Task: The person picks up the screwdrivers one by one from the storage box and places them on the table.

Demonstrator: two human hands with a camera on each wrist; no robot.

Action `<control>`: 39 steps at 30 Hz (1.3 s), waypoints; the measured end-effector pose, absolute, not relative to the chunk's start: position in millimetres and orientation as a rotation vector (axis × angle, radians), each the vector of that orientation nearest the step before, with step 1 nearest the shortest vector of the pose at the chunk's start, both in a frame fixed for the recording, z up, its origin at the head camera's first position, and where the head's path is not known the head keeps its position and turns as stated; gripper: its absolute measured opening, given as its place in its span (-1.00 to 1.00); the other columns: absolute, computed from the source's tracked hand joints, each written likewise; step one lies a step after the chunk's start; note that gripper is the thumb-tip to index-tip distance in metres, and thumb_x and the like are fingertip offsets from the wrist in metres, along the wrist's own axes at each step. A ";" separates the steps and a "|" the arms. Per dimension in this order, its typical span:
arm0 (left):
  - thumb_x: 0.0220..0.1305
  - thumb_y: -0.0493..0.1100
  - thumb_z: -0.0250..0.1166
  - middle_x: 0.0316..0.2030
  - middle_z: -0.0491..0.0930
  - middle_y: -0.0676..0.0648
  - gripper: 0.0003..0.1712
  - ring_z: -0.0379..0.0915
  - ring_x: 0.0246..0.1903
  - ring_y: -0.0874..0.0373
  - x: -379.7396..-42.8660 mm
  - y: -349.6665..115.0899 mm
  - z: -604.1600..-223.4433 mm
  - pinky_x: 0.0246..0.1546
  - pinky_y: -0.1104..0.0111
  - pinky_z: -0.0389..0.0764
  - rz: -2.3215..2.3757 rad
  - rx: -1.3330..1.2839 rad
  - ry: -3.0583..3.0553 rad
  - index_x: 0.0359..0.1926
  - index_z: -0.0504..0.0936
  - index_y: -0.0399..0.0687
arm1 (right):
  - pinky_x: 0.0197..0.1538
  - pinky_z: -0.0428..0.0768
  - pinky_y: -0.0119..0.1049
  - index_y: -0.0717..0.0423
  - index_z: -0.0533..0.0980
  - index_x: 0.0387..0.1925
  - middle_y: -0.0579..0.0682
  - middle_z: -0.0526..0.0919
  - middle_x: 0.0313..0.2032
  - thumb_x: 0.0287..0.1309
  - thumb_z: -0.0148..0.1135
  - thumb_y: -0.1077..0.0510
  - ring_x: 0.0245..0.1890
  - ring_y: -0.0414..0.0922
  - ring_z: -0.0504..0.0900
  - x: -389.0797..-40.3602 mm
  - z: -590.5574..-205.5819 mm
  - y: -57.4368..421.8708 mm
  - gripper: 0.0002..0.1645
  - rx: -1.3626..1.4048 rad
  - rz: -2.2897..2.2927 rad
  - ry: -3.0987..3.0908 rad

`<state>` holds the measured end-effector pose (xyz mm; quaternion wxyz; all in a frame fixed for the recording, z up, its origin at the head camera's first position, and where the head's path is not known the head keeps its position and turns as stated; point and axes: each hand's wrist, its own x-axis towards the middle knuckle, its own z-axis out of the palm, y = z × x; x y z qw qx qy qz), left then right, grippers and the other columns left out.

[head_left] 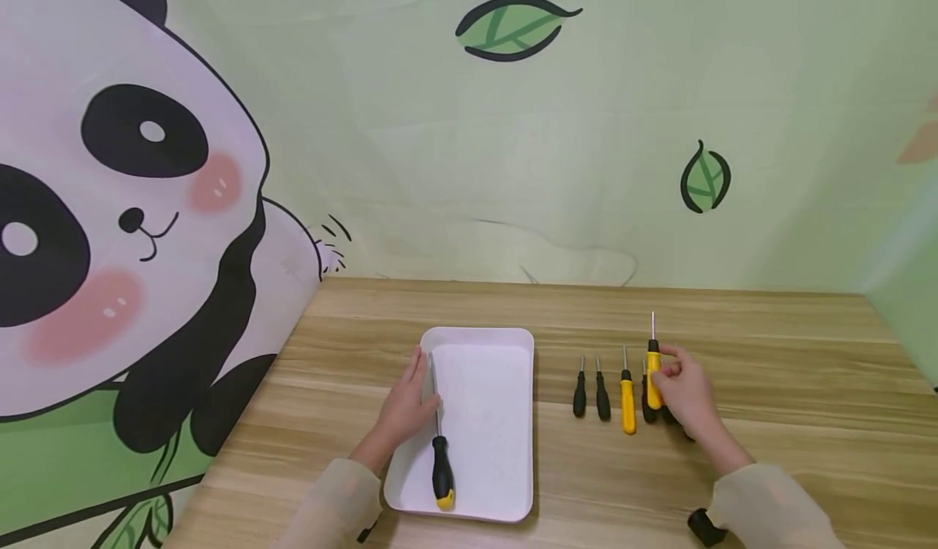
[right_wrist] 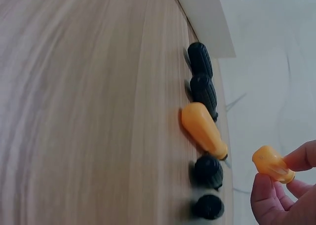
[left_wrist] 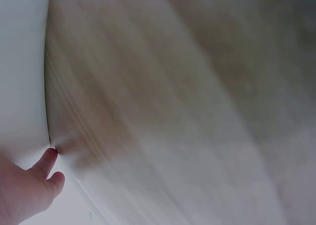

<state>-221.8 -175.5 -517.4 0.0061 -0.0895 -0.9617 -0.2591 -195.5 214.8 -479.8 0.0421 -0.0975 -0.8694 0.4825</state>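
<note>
My left hand point(head_left: 405, 402) holds the left rim of a white rectangular tray point(head_left: 487, 419), its thumb reaching over the inside. A long screwdriver point(head_left: 442, 467) with a black handle and yellow end lies lengthwise in the tray. Between thumb and fingers, my right hand point(head_left: 685, 386) pinches the yellow handle of a screwdriver point(head_left: 654, 370), shaft pointing away from me. In the right wrist view, this yellow handle point(right_wrist: 271, 163) is raised off the table. Left of that hand lie two small black screwdrivers point(head_left: 602, 398) and a yellow screwdriver point(head_left: 628, 406). More black handles point(right_wrist: 208, 171) are partly hidden below it.
The wooden table point(head_left: 586, 484) ends at a green wall covering point(head_left: 403, 166) printed with a panda and leaves. A black object point(head_left: 706, 527) shows beside the right sleeve, at the near edge of the view.
</note>
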 end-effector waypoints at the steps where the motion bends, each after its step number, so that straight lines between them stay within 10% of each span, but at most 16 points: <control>1: 0.08 -0.14 0.14 0.36 -0.12 -0.18 -0.16 0.20 0.17 -0.15 -222.0 -175.5 -517.5 0.08 0.06 0.33 -0.813 -0.276 -3.011 0.32 -0.03 -0.29 | -0.59 0.41 -0.47 0.35 0.28 0.08 0.10 0.43 -0.43 -0.01 -0.01 0.34 -0.58 -0.27 0.36 -195.5 -479.9 216.6 -0.47 -0.306 1.477 -2.659; 14: 0.08 -0.13 0.13 0.37 -0.14 -0.14 -0.16 0.11 0.23 -0.11 -222.8 -176.2 -519.3 0.12 0.07 0.29 -0.841 -0.254 -3.022 0.33 -0.04 -0.25 | -0.58 0.47 -0.49 0.39 0.26 0.09 0.14 0.45 -0.41 0.03 0.00 0.33 -0.59 -0.36 0.38 -191.8 -479.1 237.7 -0.48 -0.336 1.459 -2.675; 21: 0.09 -0.14 0.12 0.36 -0.14 -0.21 -0.17 0.43 -0.22 -0.07 -221.1 -176.4 -517.1 -0.31 0.21 0.46 -0.791 -0.309 -3.008 0.31 -0.04 -0.35 | -0.56 0.48 -0.48 0.42 0.25 0.09 0.20 0.46 -0.36 0.02 0.01 0.35 -0.56 -0.32 0.39 -190.3 -478.8 246.7 -0.47 -0.337 1.440 -2.682; 27: 0.09 -0.14 0.12 0.35 -0.13 -0.22 -0.17 0.34 0.04 -0.13 -221.2 -176.4 -517.0 -0.07 0.11 0.43 -0.792 -0.315 -3.002 0.31 -0.03 -0.35 | -0.56 0.46 -0.48 0.42 0.25 0.10 0.23 0.47 -0.35 0.02 0.01 0.34 -0.53 -0.25 0.39 -189.0 -478.7 252.9 -0.46 -0.347 1.389 -2.720; 39: 0.10 -0.13 0.11 0.36 -0.13 -0.20 -0.18 0.39 -0.04 -0.10 -221.3 -176.3 -516.6 -0.14 0.13 0.45 -0.793 -0.301 -3.008 0.31 -0.03 -0.33 | -0.56 0.46 -0.44 0.49 0.24 0.05 0.36 0.49 -0.35 0.01 -0.02 0.34 -0.54 -0.21 0.43 -186.0 -485.3 270.8 -0.48 -0.281 1.353 -2.796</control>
